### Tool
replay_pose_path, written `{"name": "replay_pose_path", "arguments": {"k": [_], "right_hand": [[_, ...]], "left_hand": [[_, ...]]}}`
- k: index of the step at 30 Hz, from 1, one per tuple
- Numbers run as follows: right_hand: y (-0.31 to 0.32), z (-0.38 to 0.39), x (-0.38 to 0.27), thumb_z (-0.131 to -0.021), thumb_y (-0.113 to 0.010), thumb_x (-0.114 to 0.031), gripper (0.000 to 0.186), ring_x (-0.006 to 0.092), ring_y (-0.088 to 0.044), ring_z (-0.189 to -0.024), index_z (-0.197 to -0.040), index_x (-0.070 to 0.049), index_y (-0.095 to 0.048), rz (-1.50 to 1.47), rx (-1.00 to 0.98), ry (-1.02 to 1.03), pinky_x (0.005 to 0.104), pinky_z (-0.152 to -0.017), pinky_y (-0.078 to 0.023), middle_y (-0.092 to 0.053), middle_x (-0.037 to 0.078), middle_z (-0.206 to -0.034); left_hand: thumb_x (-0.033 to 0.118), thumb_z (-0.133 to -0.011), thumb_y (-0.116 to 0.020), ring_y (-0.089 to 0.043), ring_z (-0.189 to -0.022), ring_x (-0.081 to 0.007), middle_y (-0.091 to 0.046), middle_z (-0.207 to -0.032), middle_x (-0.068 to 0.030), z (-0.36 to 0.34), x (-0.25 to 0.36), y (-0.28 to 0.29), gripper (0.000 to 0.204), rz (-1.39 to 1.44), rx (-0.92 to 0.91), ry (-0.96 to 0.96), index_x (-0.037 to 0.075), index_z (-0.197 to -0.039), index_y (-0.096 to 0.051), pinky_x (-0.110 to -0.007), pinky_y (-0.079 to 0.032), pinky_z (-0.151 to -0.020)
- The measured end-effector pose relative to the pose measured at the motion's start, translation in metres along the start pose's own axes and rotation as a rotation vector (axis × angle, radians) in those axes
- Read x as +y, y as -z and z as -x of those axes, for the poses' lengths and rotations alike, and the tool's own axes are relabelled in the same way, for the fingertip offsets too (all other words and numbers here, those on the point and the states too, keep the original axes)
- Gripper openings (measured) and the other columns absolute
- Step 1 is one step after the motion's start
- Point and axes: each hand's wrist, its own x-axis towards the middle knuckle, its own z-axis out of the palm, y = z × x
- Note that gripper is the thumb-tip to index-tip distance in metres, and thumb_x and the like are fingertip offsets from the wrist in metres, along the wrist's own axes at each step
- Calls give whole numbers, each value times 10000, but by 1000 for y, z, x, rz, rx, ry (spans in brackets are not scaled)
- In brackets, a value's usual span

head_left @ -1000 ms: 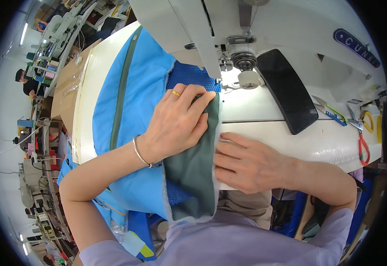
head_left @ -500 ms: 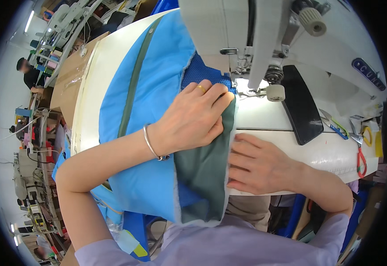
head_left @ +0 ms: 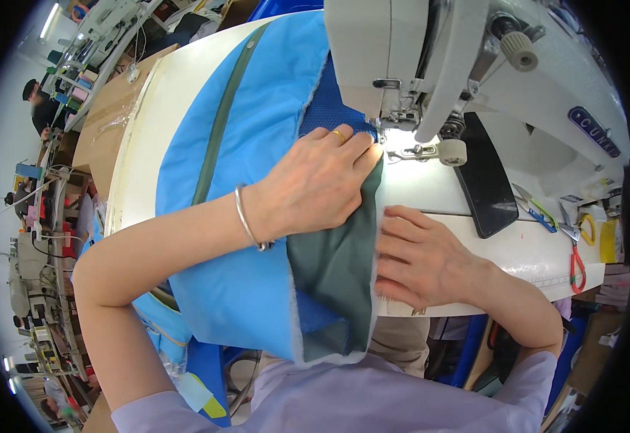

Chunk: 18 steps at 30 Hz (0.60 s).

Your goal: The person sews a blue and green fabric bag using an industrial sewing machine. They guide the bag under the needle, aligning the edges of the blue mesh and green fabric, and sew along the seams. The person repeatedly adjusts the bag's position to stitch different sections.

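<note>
A white sewing machine (head_left: 369, 54) stands over the table, its lit presser foot (head_left: 383, 130) at the edge of layered cloth. The blue fabric piece (head_left: 214, 289) has a dark green zip strip (head_left: 221, 108) and a grey-green panel (head_left: 337, 267); blue mesh (head_left: 329, 108) runs under the machine head. My left hand (head_left: 322, 177), wearing a ring and bracelet, pinches the panel's edge just in front of the presser foot. Lower down, my right hand (head_left: 430, 260) lies against the panel's right edge, fingers stretched and slightly apart; its thumb is hidden.
On the white table (head_left: 502, 267) to the right lie a black curved plate (head_left: 488, 187), small green-handled snips (head_left: 539, 213) and red-handled scissors (head_left: 577, 263). A cardboard sheet (head_left: 106, 119) borders the table's left. Other machines and a person (head_left: 41, 105) are at far left.
The whole view has shifted slightly, with the machine now a little farther right. Both hands keep nearly the same places on the cloth, whose lower folded corner shows more blue mesh.
</note>
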Motion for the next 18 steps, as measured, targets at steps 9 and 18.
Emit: {"name": "replay_pose_path", "arguments": {"k": [9,18], "right_hand": [[0,1,1,-875,-740,-215,185,315,-594,-1082,-925,-49,-675,-8,12,19,494,-1108,-442,-630,112,-1027],[-1,1,0,-859,-744,-198,183,321,-595,-1073,-918,-39,-675,-12,25,16,488,-1102,-445,-628,116,-1021]], "left_hand": [[42,-780,-698,-652,-1053,-324,-636,-1231,-143,3,1,-2,470,21,70,5,30,-1246,-633,-433,-560,-861],[34,-769,-696,-660,-1062,-329,-634,-1256,-154,0,1,0,473,4,22,3,28,-1238,-633,-438,-564,-889]]}}
